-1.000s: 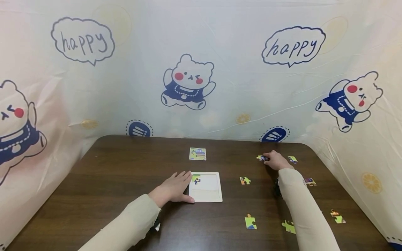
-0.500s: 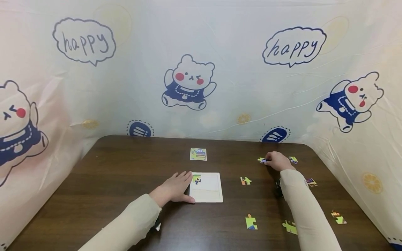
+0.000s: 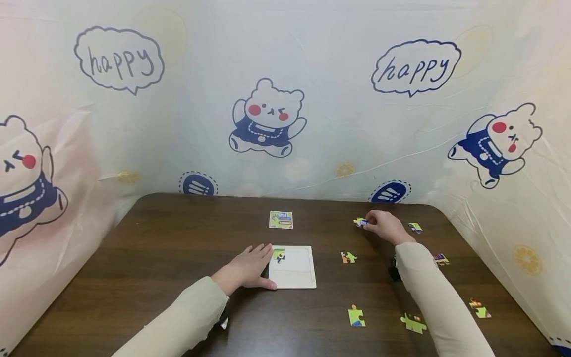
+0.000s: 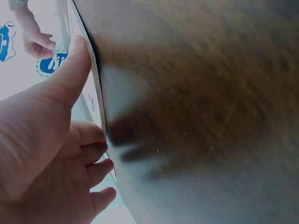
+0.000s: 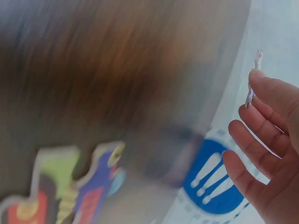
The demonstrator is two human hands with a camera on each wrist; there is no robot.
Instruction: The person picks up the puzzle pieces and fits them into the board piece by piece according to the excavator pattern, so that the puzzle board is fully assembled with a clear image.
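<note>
My left hand [image 3: 248, 266] rests with straight fingers along the left edge of a white square puzzle tray [image 3: 314, 267]. One green puzzle piece [image 3: 278, 255] lies in the tray's upper left corner. At the back right of the table, my right hand [image 3: 387, 226] pinches a blue and green puzzle piece [image 3: 360, 222] between thumb and index finger. In the right wrist view this piece [image 5: 258, 58] appears edge-on, raised off the tabletop, with the other fingers spread loosely below it. From the left wrist view, the left thumb [image 4: 77, 70] lies at the tray's edge.
A picture card [image 3: 281, 219] with a vehicle lies behind the tray. Loose puzzle pieces lie on the right side: an orange and green one [image 3: 348, 258], a green one [image 3: 356, 316], another green one [image 3: 413, 323], a purple one [image 3: 441, 259] and several others. A printed curtain [image 3: 334, 124] hangs behind the table.
My right hand has lifted the blue and green puzzle piece and moved slightly left with it. The left hand and the tray have stayed in place.
</note>
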